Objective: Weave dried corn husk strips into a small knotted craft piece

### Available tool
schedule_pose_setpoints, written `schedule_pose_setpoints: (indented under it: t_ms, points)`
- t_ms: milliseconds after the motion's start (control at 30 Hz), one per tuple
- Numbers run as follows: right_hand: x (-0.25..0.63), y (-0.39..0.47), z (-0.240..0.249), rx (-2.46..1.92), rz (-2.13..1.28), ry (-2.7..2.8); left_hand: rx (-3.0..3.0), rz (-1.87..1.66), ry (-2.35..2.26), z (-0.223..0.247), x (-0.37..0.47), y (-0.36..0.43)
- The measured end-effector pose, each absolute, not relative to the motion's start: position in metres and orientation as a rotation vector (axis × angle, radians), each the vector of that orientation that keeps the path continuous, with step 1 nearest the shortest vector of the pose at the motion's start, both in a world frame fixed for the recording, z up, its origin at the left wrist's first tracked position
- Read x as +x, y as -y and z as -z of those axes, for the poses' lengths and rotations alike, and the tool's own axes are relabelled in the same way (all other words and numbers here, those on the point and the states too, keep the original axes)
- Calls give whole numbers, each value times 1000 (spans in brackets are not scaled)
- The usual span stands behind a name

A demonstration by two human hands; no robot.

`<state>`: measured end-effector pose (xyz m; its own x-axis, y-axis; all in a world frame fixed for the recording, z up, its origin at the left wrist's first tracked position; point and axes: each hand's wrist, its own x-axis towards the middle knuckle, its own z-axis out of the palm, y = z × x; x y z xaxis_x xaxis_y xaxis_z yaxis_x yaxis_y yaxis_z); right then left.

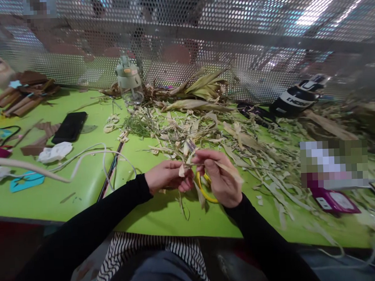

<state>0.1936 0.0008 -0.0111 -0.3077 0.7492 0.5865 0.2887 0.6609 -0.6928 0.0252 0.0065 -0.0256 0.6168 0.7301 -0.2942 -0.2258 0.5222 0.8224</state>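
Just above the green table my left hand (170, 175) is closed, its fingertips pinching a small pale knot of dried corn husk (182, 171). My right hand (222, 176) is closed beside it, gripping a dry husk strip (227, 168) whose end trails out over the back of the hand. The two hands almost touch. Partly covered by my right hand, a yellow ring (207, 194) shows between the hands; what it belongs to is hidden. Beyond my fingertips spreads a heap of dried husk scraps (187, 130).
Larger husks (208, 84) lie against the perforated metal screen (171, 30). A clear bottle (130, 83) and a black bottle (295, 98) stand at the back. On the left are a phone (70, 127), white cables (92, 153) and brown sticks (26, 97). A magenta power strip (334, 201) lies right.
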Motion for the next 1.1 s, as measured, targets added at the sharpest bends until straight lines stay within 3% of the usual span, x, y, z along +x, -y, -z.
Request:
schedule_pose_setpoints:
  t_ms: [100, 267, 533, 767, 1100]
  points:
    - [195, 1, 7, -926, -723, 1964, 803, -617, -726, 25, 25, -7]
    - [196, 2, 1, -842, -610, 2239, 771, -591, -704, 27, 26, -7]
    - [197, -2, 6, -888, -1008, 1810, 781, -543, -537, 24, 23, -5]
    - [201, -9, 3, -809, -501, 2065, 740, -558, -422, 22, 19, -3]
    - [209, -12, -4, -781, -530, 2181, 800, -578, -504, 19, 18, -6]
